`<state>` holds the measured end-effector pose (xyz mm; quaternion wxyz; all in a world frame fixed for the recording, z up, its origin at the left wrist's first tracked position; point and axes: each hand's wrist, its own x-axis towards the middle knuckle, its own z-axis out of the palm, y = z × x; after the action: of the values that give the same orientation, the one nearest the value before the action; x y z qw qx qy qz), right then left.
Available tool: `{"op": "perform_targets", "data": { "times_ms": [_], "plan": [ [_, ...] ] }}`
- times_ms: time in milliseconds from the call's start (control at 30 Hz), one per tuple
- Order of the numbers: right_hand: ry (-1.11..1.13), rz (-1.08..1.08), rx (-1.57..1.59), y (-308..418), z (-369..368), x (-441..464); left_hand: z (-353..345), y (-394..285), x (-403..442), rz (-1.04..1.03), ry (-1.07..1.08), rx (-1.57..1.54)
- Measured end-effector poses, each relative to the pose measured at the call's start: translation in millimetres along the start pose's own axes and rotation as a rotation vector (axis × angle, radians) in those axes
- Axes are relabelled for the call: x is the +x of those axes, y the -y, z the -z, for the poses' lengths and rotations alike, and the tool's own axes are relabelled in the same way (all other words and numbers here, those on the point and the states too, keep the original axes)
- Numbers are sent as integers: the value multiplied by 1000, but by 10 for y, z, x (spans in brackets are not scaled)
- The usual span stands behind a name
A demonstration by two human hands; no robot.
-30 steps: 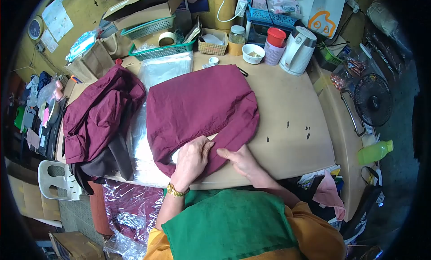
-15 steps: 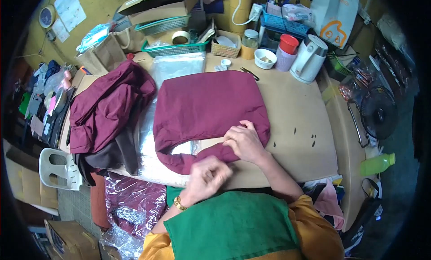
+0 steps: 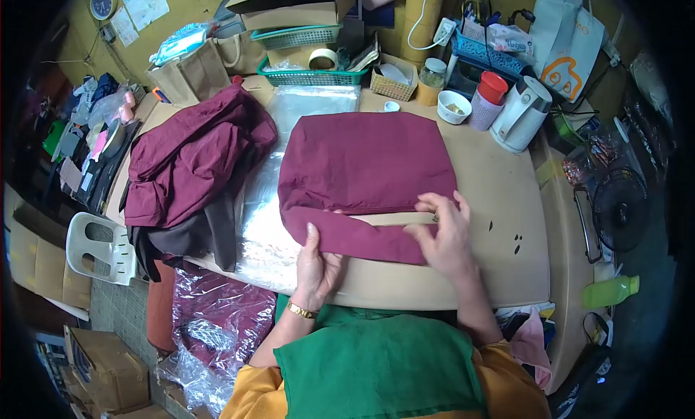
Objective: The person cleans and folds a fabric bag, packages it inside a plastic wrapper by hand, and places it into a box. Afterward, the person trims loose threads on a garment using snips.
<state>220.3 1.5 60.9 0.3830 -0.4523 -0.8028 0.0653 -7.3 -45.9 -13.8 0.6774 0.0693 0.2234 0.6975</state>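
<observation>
Your maroon garment (image 3: 369, 162) lies folded on the tan tabletop (image 3: 499, 274) at the middle of the frame, its broad panel flat and its 1 narrow strip running along the lower side. A slim gap with the tabletop showing parts the strip from the panel toward the right.

Your left hand (image 3: 318, 270), below the centre of the frame, pinches the strip's lower edge, thumb on top and fingers underneath; a gold-coloured watch (image 3: 302, 310) circles that wrist. Your right hand (image 3: 447, 238), right of centre, is at the strip's right end with its fingers spread and curved; you touch the cloth there, but I cannot tell whether you grip it.

Left of your work, clear plastic sheeting (image 3: 268, 234) lies flat, and beyond it at centre left is a crumpled maroon jacket (image 3: 192, 162) with a dark lining. Toward the upper right of the frame stand a white bowl (image 3: 454, 114), a red-lidded lilac cup (image 3: 485, 112) and a white electric kettle (image 3: 520, 118). A green basket (image 3: 311, 78) sits at top centre.
</observation>
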Motion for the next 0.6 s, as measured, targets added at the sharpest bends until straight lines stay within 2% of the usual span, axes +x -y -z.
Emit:
{"op": "perform_targets", "data": {
  "times_ms": [67,133,200,267,300,333,367,400,433,467,500,533,567,600],
  "plan": [
    [-52,127,-87,234,-107,79,-136,97,-84,12,73,105],
    [-97,168,-115,292,-184,86,-164,130,-106,8,83,22],
    [347,33,-130,129,-287,-39,95,24,-35,51,38,-192],
    [316,73,-27,14,-139,-115,764,-122,56,103,170,-385],
    [288,114,70,-56,-33,-144,459,-221,-131,10,-107,-145],
    [287,116,68,-69,133,-162,657,-382,-253,108,-33,92],
    [529,69,162,-51,352,-178,856,-543,-374,187,62,335],
    [768,17,256,-85,501,-196,750,-744,-489,129,60,856],
    [762,10,250,-206,556,-220,643,-945,-604,88,34,1379],
    [589,-83,400,-347,587,-254,385,-1080,-664,139,-162,1353],
    [413,-173,545,-459,606,-283,485,-1283,-590,-39,-271,1629],
    [324,-266,528,-568,624,-184,840,-1445,-413,-415,-249,1616],
    [230,-357,511,-697,611,3,611,-1500,-321,-538,-205,1450],
    [200,-370,445,-885,481,177,306,-1498,-296,-466,-211,1353]
  ]
}}
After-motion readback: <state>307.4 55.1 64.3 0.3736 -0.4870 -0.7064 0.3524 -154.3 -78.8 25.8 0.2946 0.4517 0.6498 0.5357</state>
